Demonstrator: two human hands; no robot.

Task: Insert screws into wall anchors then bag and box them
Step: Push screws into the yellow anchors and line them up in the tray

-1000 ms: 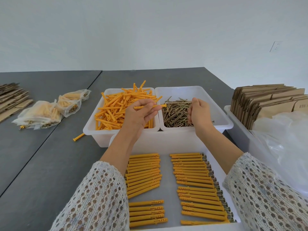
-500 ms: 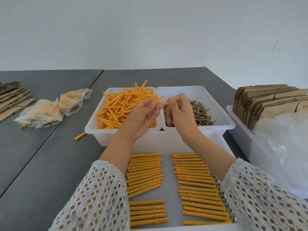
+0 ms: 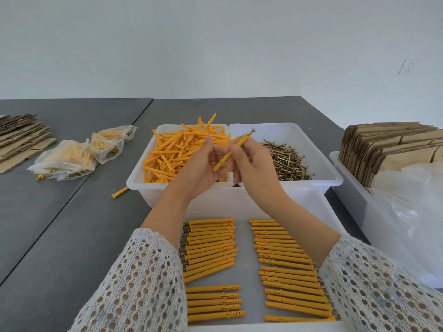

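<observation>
An orange wall anchor (image 3: 233, 149) with a screw head sticking out of its top end is pinched in my right hand (image 3: 253, 165). It is tilted, upper end to the right. My left hand (image 3: 200, 170) is cupped beside its lower end, fingers spread and touching it lightly. Behind my hands, a white bin (image 3: 139, 185) holds loose orange anchors (image 3: 177, 152) and a second white bin (image 3: 333, 174) holds brass screws (image 3: 286, 161). Below my forearms, a white tray (image 3: 249, 279) carries rows of assembled anchors (image 3: 211, 248).
Filled clear bags (image 3: 69, 159) lie on the grey table at left, beside flat cardboard (image 3: 19, 137). One stray anchor (image 3: 119, 192) lies on the table by the bin. At right, a white bin (image 3: 345, 183) holds folded cardboard boxes (image 3: 393, 144) and clear plastic bags (image 3: 412, 202).
My right hand left the screw bin and met my left hand. The anchor now stands tilted in my right hand with a screw in it; my left hand's fingers have loosened.
</observation>
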